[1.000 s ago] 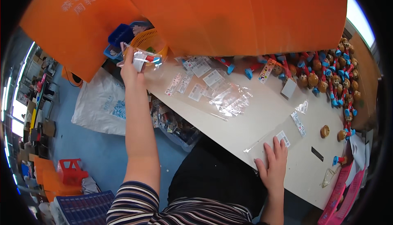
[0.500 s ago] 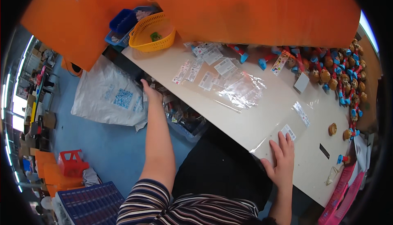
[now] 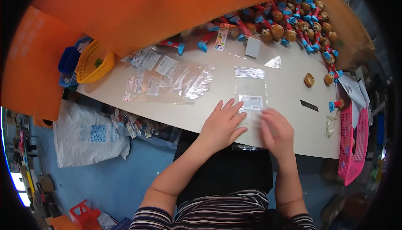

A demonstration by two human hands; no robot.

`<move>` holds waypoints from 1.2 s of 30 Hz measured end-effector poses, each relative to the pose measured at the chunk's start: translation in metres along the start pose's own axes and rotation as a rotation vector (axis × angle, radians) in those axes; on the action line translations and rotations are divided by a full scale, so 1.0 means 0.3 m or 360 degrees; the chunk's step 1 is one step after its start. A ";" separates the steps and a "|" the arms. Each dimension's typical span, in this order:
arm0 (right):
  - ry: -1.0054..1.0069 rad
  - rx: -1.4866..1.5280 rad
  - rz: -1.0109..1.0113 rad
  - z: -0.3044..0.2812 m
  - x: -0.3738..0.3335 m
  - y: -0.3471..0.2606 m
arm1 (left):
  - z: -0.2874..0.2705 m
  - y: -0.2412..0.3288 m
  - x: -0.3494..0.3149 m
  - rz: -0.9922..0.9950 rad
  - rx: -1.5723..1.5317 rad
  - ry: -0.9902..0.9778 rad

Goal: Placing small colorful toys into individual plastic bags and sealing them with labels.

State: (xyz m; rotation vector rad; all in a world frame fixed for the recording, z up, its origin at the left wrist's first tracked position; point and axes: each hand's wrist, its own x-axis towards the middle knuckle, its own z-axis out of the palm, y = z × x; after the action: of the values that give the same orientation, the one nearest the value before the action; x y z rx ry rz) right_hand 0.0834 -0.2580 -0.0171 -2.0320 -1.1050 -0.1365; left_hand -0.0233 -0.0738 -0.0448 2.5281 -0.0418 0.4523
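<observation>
A clear plastic bag (image 3: 250,87) with a printed header strip and a white label (image 3: 251,102) lies flat on the table in front of me. My left hand (image 3: 222,124) rests at the bag's lower left side, fingers spread and pointing at the label. On the other side, my right hand (image 3: 277,133) is at the bag's lower right, its fingers loosely bent and the thumb apart from them. Nothing shows in either palm. To the left lies an overlapping batch of clear labelled bags (image 3: 190,81).
Toy figures (image 3: 310,29) with brown heads and blue feet are heaped at the far right. An orange board (image 3: 167,16) overhangs the table's far side. A yellow basket (image 3: 109,67) stands left, a pink basket (image 3: 346,146) right. A dark blade-like strip (image 3: 309,105) lies near a golden-brown round piece (image 3: 309,79).
My left hand has come up from the bin below the table's left edge onto the tabletop beside the bag. My right hand stays by the bag. The view has turned rightward.
</observation>
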 end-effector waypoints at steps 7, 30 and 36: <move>-0.0847 0.1178 0.1632 -0.101 -0.278 -0.019 | 0.030 0.097 -0.022 -0.0156 0.0031 0.0073; -0.0096 0.1632 0.1175 0.016 -0.167 -0.062 | -0.032 0.236 -0.083 -0.0135 -0.0294 0.0261; -0.0177 0.1712 0.1039 0.013 -0.147 -0.047 | -0.002 0.272 -0.057 -0.0146 -0.0345 0.0325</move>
State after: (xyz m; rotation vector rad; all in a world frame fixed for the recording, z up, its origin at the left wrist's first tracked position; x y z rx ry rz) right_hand 0.0450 -0.2801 -0.0307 -1.2885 -0.3431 0.7516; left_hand -0.0496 -0.1431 -0.0068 2.2510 0.0974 0.6310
